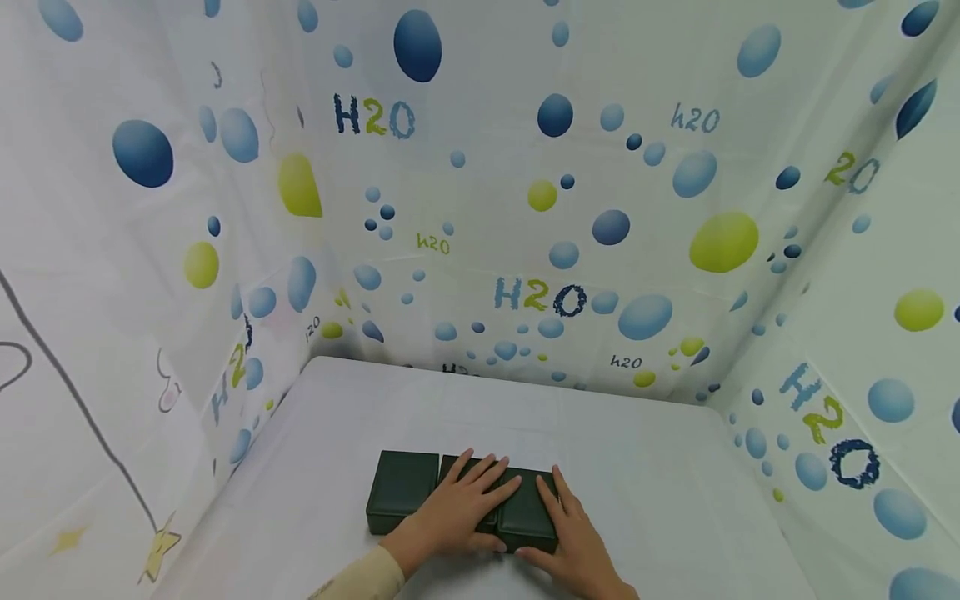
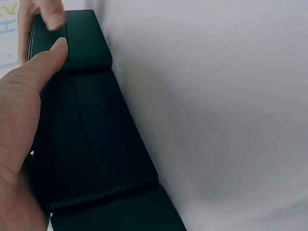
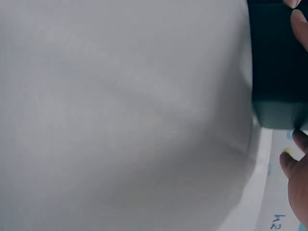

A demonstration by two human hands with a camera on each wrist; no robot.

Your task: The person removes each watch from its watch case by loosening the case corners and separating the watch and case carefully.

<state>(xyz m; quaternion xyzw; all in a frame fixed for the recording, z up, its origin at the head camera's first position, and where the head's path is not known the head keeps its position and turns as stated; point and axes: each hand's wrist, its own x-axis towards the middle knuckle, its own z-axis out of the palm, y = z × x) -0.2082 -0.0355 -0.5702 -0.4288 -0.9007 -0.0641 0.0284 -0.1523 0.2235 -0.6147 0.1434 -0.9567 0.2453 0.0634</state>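
Three dark green boxes with a leathery look stand side by side in a row: a left box point(image 1: 405, 482), a middle box point(image 2: 101, 134) and a right box point(image 1: 525, 510). My left hand point(image 1: 456, 510) lies spread over the middle box, largely covering it in the head view, with fingertips reaching toward the right box. Its thumb point(image 2: 50, 60) rests against the near face of the right box. At the right box's outer end is my right hand point(image 1: 576, 537), one finger over the top, others along the end side, thumb at the near face.
The boxes stand on a white-covered table point(image 1: 645, 475). Behind it hangs a white curtain point(image 1: 480, 192) printed with blue and green dots and H2O lettering, continuing along both sides close to the table's edges.
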